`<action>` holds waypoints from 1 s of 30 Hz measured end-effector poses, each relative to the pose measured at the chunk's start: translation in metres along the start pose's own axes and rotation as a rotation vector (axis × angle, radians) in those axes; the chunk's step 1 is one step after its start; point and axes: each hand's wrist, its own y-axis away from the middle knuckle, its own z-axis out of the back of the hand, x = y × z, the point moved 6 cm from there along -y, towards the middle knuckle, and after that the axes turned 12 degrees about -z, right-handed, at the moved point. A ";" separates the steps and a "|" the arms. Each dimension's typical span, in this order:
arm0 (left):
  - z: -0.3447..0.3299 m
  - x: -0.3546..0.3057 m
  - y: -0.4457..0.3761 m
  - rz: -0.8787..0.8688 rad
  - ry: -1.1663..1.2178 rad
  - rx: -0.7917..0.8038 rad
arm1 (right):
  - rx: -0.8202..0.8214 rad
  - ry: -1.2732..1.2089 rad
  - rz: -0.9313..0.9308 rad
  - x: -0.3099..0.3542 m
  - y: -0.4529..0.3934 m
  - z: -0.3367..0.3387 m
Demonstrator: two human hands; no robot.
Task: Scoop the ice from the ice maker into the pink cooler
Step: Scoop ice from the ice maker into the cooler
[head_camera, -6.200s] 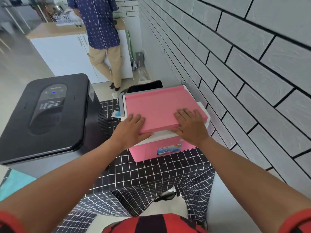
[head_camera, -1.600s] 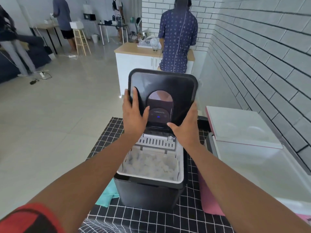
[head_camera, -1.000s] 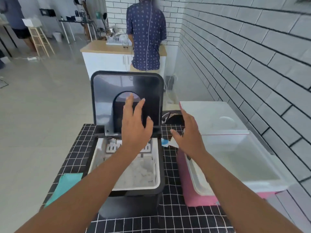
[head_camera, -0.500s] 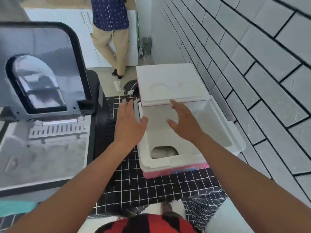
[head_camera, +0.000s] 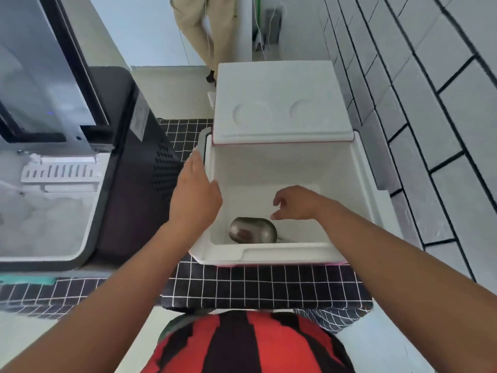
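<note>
Looking straight down into the cooler (head_camera: 269, 254), lid (head_camera: 279, 103) swung up and back against the tiled wall (head_camera: 430, 103), white lining all round and only a thin pink edge showing at the base. At the bottom of it lies a metal scoop (head_camera: 252, 229), bowl toward the near left corner, handle mostly hidden behind the near wall. The right hand (head_camera: 295, 203) hangs inside the cooler just above the scoop, fingers loosely curled and pointing down, holding nothing, not touching the metal. The left hand (head_camera: 195, 195) is flat, fingers straight and together, lying along the cooler's left rim; whether it presses the rim or only hovers is hard to tell. The two hands are apart, with the scoop below and between them. To the left stands the ice maker (head_camera: 129, 184), its lid up, the ice (head_camera: 45, 222) heaped in the white basket. Both machines sit on a worktop (head_camera: 269, 286) covered in black cloth with a white grid. Beyond the cooler, a person's legs (head_camera: 199, 28) on the floor.
</note>
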 end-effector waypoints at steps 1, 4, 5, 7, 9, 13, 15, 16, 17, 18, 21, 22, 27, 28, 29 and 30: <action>0.003 -0.002 0.001 -0.031 -0.028 -0.012 | 0.047 0.014 -0.007 0.000 0.000 -0.005; 0.006 -0.005 0.001 -0.072 -0.087 -0.034 | 0.182 0.093 0.003 0.002 0.000 -0.019; 0.007 -0.006 0.002 -0.069 -0.095 -0.037 | 0.201 0.129 0.017 0.004 -0.001 -0.023; 0.007 -0.006 0.002 -0.063 -0.104 -0.039 | 0.220 0.182 0.037 0.008 -0.003 -0.028; 0.008 -0.007 0.002 -0.066 -0.113 -0.035 | 0.248 0.237 0.052 0.011 -0.005 -0.034; 0.009 -0.010 0.002 -0.077 -0.123 -0.034 | 0.278 0.302 0.062 0.012 -0.008 -0.043; 0.010 -0.009 0.003 -0.067 -0.116 -0.042 | 0.289 0.310 0.068 0.012 -0.010 -0.046; 0.010 -0.009 0.003 -0.064 -0.109 -0.048 | 0.295 0.299 0.072 0.013 -0.011 -0.047; 0.011 -0.009 0.003 -0.062 -0.102 -0.054 | 0.294 0.282 0.079 0.013 -0.012 -0.048; 0.011 -0.008 0.004 -0.061 -0.096 -0.060 | 0.282 0.268 0.083 0.014 -0.014 -0.048; 0.012 -0.007 0.004 -0.062 -0.092 -0.074 | 0.233 0.260 0.091 0.014 -0.017 -0.045; 0.011 -0.007 0.004 -0.063 -0.091 -0.075 | 0.232 0.265 0.090 0.014 -0.018 -0.045; 0.011 -0.006 0.003 -0.072 -0.094 -0.078 | 0.195 0.207 0.093 0.010 -0.020 -0.037; 0.011 -0.006 0.003 -0.073 -0.090 -0.081 | 0.177 0.180 0.104 0.009 -0.020 -0.034; 0.011 -0.005 0.003 -0.072 -0.084 -0.084 | 0.158 0.155 0.116 0.009 -0.021 -0.030; 0.011 -0.004 0.003 -0.071 -0.079 -0.087 | 0.138 0.127 0.120 0.008 -0.020 -0.026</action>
